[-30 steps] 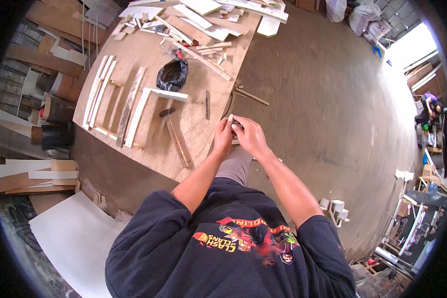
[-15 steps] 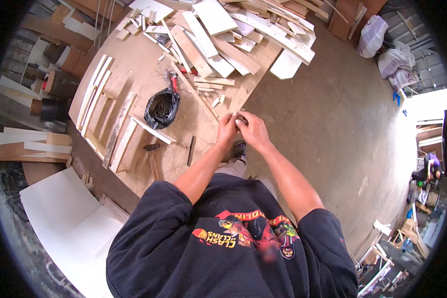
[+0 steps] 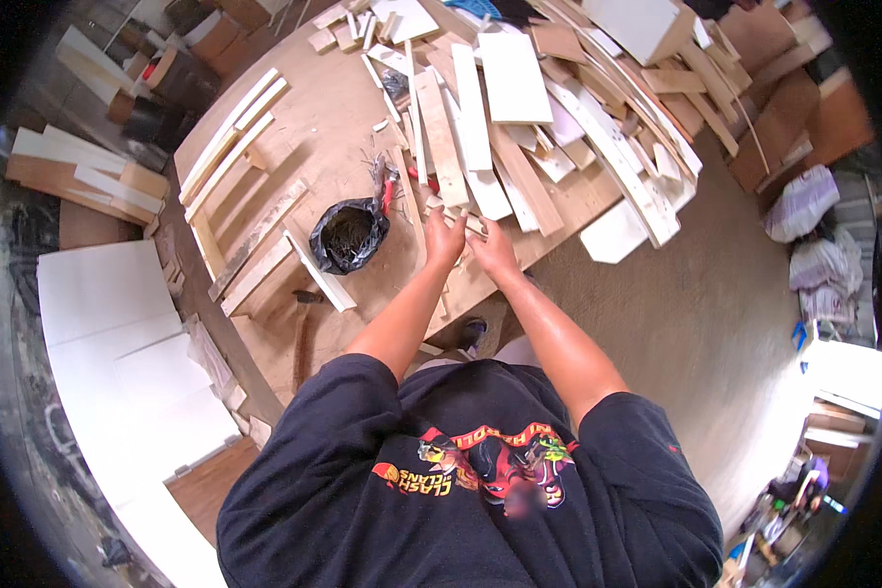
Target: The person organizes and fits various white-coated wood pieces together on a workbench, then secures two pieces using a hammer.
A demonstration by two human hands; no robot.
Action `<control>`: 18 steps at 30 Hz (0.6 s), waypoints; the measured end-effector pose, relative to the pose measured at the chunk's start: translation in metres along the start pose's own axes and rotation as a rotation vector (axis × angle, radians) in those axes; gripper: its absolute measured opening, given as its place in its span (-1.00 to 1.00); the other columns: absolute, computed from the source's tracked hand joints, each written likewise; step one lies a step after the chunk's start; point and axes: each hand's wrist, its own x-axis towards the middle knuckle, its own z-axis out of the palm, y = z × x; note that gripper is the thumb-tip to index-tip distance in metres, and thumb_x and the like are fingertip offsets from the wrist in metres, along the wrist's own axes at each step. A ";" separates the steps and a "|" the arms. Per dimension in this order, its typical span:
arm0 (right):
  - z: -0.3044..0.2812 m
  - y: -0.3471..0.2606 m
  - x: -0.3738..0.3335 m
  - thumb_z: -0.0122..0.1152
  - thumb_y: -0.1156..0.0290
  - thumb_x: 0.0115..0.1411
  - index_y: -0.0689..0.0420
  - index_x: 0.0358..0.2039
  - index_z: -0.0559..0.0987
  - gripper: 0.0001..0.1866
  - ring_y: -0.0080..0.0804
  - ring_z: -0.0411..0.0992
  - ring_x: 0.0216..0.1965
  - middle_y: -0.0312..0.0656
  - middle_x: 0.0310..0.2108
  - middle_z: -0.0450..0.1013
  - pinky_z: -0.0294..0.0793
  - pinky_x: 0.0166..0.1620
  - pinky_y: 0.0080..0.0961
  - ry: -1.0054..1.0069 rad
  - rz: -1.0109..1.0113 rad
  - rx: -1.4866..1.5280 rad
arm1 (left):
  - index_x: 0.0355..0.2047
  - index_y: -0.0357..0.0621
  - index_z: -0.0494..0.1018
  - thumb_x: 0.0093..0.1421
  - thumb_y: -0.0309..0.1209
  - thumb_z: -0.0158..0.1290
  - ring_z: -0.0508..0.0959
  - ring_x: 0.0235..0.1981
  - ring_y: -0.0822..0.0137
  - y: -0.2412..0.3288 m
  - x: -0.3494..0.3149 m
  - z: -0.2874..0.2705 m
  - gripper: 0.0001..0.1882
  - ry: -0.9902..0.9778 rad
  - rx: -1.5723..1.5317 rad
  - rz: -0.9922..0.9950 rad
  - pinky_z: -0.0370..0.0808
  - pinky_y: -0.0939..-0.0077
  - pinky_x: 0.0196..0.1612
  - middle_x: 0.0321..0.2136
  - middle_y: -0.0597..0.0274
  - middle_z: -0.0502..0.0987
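Both hands are close together over short wooden strips (image 3: 474, 224) at the table's near right edge. My left hand (image 3: 445, 241) has its fingers closed round a short strip. Beside it, my right hand (image 3: 494, 252) is closed at the strip's other side; whether something smaller is also in its fingers is hidden. Left of the hands lies an open black plastic bag (image 3: 349, 236) full of thin dark pieces that look like nails. Pliers with red handles (image 3: 388, 194) lie against its upper right rim. Nearer me is a hammer (image 3: 305, 328) with a wooden handle.
Boards and offcuts, among them a white panel (image 3: 514, 78), are heaped at the far right of the wooden table (image 3: 294, 127). A wooden frame (image 3: 227, 157) lies at its left. White sheets (image 3: 118, 323) stand left of the table; white sacks (image 3: 804, 204) sit at the far right.
My view has swung rightward and the table appears lower. My hands, earlier together just off the table edge over a small dark item, are now at the short strips, a little apart.
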 end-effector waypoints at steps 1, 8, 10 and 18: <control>0.003 0.002 0.013 0.23 0.16 0.21 0.27 0.22 0.31 -0.33 -0.07 0.50 -0.01 0.16 0.06 0.43 0.46 0.04 -0.27 -0.011 0.036 0.048 | 0.09 -0.39 0.35 0.13 -0.06 0.21 0.44 0.09 -0.14 -0.002 0.011 0.006 -0.30 0.067 0.062 0.052 0.36 0.13 0.15 0.02 -0.27 0.46; -0.013 -0.001 0.053 0.09 0.02 0.27 0.27 0.22 0.31 -0.32 0.06 0.41 0.10 0.23 0.08 0.41 0.36 0.15 -0.20 -0.205 0.144 0.078 | 0.24 -0.31 0.14 0.07 -0.06 0.27 0.39 0.09 -0.30 0.015 0.051 0.028 -0.11 0.089 0.301 -0.043 0.36 0.01 0.14 0.06 -0.39 0.36; -0.011 0.009 0.059 0.13 0.03 0.30 0.31 0.23 0.28 -0.31 -0.24 0.53 -0.03 0.10 -0.04 0.50 0.47 0.03 -0.42 -0.188 0.072 0.037 | 0.21 -0.34 0.20 0.06 -0.11 0.28 0.50 -0.04 -0.26 0.017 0.051 0.021 -0.16 0.007 0.295 -0.060 0.46 0.03 0.01 -0.03 -0.36 0.45; -0.002 -0.019 0.074 0.37 0.25 0.15 0.27 0.01 0.48 -0.50 -0.39 0.55 -0.28 -0.13 -0.25 0.57 0.56 -0.38 -0.43 -0.382 0.325 0.359 | 0.20 -0.35 0.30 0.05 -0.29 0.29 0.59 -0.30 0.19 -0.014 -0.006 -0.001 -0.26 -0.218 -0.214 0.075 0.52 0.32 -0.25 -0.24 -0.16 0.56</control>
